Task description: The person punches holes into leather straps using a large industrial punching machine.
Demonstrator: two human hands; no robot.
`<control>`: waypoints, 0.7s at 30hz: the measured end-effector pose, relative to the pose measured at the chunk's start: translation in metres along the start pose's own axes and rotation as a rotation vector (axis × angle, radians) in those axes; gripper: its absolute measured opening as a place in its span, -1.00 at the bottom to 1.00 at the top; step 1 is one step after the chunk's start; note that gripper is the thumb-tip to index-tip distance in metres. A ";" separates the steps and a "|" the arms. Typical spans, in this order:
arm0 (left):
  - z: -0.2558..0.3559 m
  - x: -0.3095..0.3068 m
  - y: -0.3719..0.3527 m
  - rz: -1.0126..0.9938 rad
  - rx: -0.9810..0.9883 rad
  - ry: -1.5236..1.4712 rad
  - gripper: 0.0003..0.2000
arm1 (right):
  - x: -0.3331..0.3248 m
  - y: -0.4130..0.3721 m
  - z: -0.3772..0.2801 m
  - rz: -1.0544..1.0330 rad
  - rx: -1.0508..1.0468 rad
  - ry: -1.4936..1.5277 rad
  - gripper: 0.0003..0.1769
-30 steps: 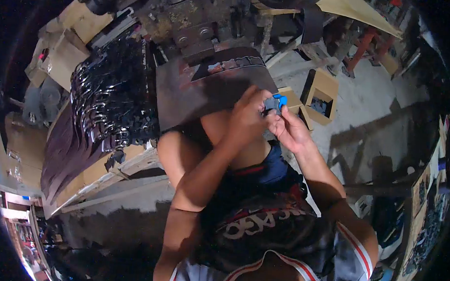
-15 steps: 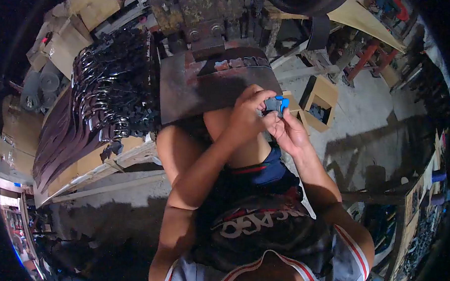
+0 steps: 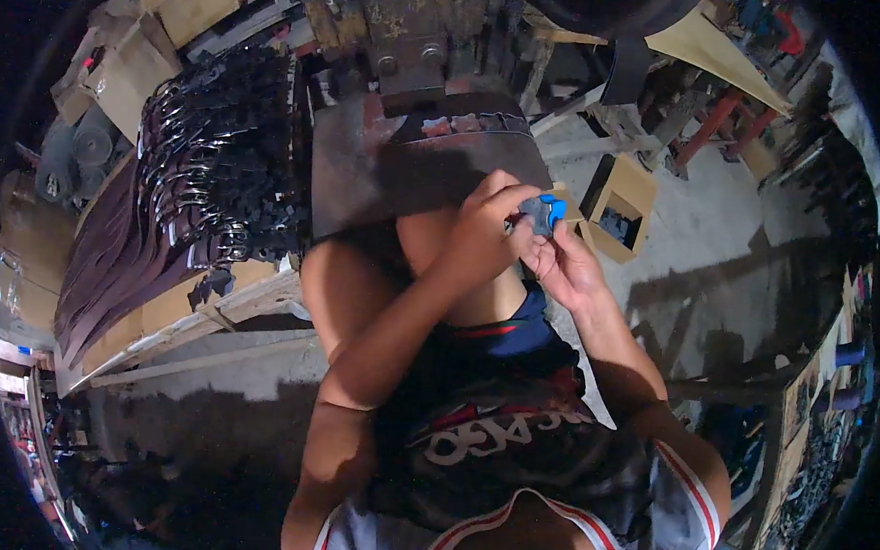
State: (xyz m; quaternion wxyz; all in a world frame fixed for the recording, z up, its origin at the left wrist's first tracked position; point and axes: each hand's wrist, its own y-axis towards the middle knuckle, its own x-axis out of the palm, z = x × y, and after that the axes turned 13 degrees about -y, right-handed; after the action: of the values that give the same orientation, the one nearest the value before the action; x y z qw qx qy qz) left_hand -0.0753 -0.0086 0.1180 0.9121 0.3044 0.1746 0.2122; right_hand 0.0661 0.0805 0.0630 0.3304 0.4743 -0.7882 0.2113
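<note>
In front of my knees, both hands meet around a small grey piece with a bright blue part [image 3: 551,215]; its exact kind I cannot make out. My left hand [image 3: 490,217] pinches it from the left, with index finger and thumb at its upper edge. From below and to the right, my right hand [image 3: 572,268] grips it, the thumb against the blue part. The fingers cover some of the piece. Just beyond my left hand lies a dark metal plate [image 3: 351,175], worn and reddish in patches.
Many brown belts with metal buckles [image 3: 121,254] lie on a wooden bench [image 3: 235,311] at left. An old machine [image 3: 400,41] stands behind the plate. Right of my hands, an open cardboard box [image 3: 632,185] on the floor holds dark pieces. A rack [image 3: 792,452] stands at far right.
The grey and blue piece has turned slightly between my fingers, showing more of its grey face. Both hands stay on it in nearly the same spot. The view has tilted a little.
</note>
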 end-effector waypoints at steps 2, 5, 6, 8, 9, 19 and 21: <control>0.005 0.002 0.001 0.015 0.007 -0.019 -0.67 | -0.011 0.002 0.003 -0.043 -0.011 0.024 -0.63; 0.007 -0.001 0.001 -0.003 -0.045 -0.040 -0.64 | -0.014 0.005 0.005 -0.044 -0.020 0.016 -0.63; 0.007 -0.003 0.000 -0.017 -0.075 -0.046 -0.62 | -0.013 0.005 0.005 -0.032 -0.021 0.007 -0.63; 0.003 -0.004 0.000 -0.033 -0.032 -0.038 -0.62 | -0.007 0.002 0.004 -0.034 -0.023 0.001 -0.63; 0.001 -0.004 -0.001 -0.042 -0.009 -0.034 -0.63 | -0.004 0.001 0.002 -0.035 -0.025 -0.002 -0.63; 0.008 0.001 -0.003 0.000 0.088 0.132 -0.67 | 0.002 0.000 -0.001 -0.058 -0.058 0.044 -0.58; 0.005 0.003 -0.004 0.003 0.066 0.075 -0.67 | 0.004 0.000 -0.001 -0.047 -0.063 0.046 -0.59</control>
State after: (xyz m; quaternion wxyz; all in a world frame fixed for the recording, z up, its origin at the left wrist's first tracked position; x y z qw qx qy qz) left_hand -0.0699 -0.0122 0.1187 0.8940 0.3263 0.2152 0.2189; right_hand 0.0653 0.0787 0.0669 0.3679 0.4771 -0.7753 0.1894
